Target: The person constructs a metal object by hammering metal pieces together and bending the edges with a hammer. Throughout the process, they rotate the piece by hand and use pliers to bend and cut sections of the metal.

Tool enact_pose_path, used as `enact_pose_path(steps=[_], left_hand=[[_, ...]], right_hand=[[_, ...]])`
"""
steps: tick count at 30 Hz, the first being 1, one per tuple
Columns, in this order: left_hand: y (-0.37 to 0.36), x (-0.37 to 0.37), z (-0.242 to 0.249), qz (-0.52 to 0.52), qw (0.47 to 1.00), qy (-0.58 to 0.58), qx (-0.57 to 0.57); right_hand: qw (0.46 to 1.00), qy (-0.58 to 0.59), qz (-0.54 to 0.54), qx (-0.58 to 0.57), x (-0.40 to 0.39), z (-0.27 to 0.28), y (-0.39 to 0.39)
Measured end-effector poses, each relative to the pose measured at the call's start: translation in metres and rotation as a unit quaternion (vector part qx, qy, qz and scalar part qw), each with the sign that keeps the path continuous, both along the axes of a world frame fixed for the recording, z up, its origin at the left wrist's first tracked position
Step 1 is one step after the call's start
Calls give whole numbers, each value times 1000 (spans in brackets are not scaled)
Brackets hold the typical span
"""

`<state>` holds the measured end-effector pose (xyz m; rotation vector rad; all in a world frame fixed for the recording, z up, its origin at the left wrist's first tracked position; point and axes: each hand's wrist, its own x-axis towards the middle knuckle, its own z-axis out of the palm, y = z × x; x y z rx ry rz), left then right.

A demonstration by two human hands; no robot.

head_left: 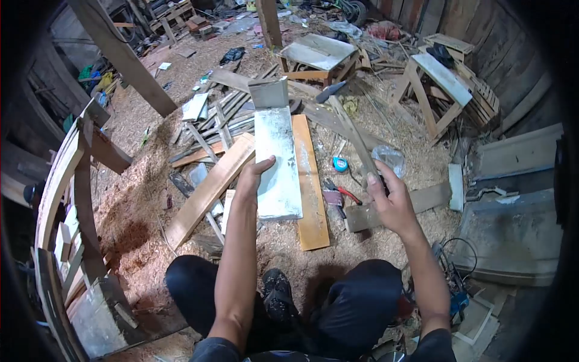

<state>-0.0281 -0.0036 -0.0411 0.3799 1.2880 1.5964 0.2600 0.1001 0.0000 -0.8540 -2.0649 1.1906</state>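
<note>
Below us, our left hand (256, 175) grips the near edge of a whitewashed plank (277, 163), fingers wrapped round it. We judge it stiff, light and rough; mid-edge holds best. Our right hand (389, 202) closes its fingers on a thin wooden strip (353, 136). Sawdust-covered floor (139, 223), scattered boards, a tape measure (341, 164).

We reach both bare arms forward from a seated pose, knees spread in dark trousers. Our left hand (253, 175) is raised with the forearm nearly upright, thumb up and fingers curled in a grip. Our right hand (391, 202) stretches out and slightly to the right, back of the hand toward us, its fingers closed in a grip.
</note>
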Motion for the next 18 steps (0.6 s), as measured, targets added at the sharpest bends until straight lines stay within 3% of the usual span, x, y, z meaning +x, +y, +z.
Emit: enact_pose_path(steps=[2,3,6,10,12,14,17,18], left_hand=[[5,-6,-2,-26,997,-68,-14],[6,-6,-4,-47,998,-35,-37],[5,-1,-38,-46,986,-159,-7],[-7,-11,-38,-128,975,-174,-48],[-15,-17,-24,-165,978,-95,-87],[-18,-15,-14,-138,976,135,-101],[-12,-7,-6,-130,882,418,-173],[-6,-6,-4,-134,832,498,-203]], right_hand=[[993,-6,18,118,-4,21,2],[989,-40,24,143,-3,27,2],[988,-131,82,8,-2,48,5],[984,-151,94,11,10,28,27],[979,-166,111,-36,16,33,30],[966,-182,130,-134,21,44,25],[941,-172,115,-269,28,50,13],[949,-155,110,-253,29,46,7]])
